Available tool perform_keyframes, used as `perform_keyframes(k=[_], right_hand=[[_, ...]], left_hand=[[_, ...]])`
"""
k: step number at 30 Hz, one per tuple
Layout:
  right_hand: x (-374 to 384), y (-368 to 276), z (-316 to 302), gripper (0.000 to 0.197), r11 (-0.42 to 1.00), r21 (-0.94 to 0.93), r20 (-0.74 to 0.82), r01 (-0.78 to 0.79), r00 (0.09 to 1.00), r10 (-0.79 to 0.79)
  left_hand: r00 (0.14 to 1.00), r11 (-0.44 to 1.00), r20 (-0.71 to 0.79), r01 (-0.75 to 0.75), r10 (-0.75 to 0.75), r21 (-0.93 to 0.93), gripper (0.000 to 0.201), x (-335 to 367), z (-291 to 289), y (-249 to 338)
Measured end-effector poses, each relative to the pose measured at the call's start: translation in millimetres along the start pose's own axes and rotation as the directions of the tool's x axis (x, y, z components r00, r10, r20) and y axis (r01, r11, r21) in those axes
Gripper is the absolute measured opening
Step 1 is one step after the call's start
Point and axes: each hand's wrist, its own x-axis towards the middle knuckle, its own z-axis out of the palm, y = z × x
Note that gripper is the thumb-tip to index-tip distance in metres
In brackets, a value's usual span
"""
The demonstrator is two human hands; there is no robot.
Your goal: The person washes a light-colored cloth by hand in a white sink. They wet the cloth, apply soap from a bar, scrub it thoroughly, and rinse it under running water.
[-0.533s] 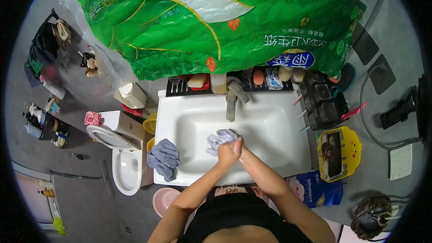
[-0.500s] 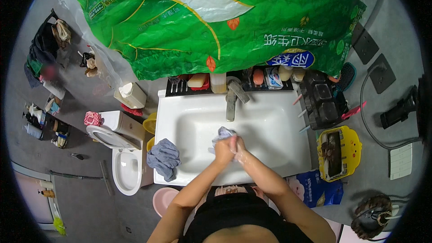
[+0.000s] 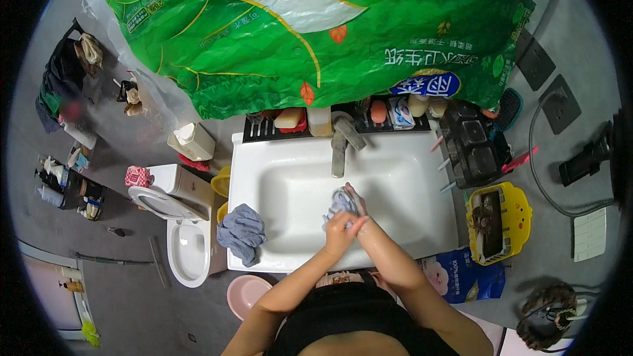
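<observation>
Over the white washbasin (image 3: 415,217), below the faucet (image 3: 339,158), both my hands are on a wet-looking light grey-blue cloth (image 3: 337,204). My left hand (image 3: 340,231) is closed, its fingers curled on the cloth's near end and its thumb across my right wrist. My right hand (image 3: 357,202) grips the cloth's right side, with its fingers pointing toward the faucet; part of its grip is hidden by cloth and the left hand. A second, darker grey-blue cloth (image 3: 241,234) lies bunched on the basin's left rim.
Soaps and bottles line a black shelf (image 3: 264,129) behind the faucet. A large green plastic package (image 3: 264,53) hangs above it. To the right stands a yellow basket (image 3: 517,217), with a blue bag (image 3: 475,281) below. A toilet (image 3: 188,250) and pink basin (image 3: 245,295) are left.
My left hand has slid nearer to me and right, to my right wrist. My right hand has moved slightly toward the faucet, its fingers straighter, and the light cloth has shifted right.
</observation>
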Motion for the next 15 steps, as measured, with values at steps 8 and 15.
perform_keyframes(k=[8,15], right_hand=[[-8,37,41,0.021,0.853,-0.467,-0.237,0.232,0.897,-0.374],[-11,33,49,0.031,0.918,-0.391,-0.428,0.059,0.872,-0.238]], left_hand=[[0.996,0.975,-0.071,0.06,-0.046,0.216,0.034,33,-15,-20],[0.993,0.954,-0.047,0.115,-0.106,0.277,0.037,48,-18,-47]])
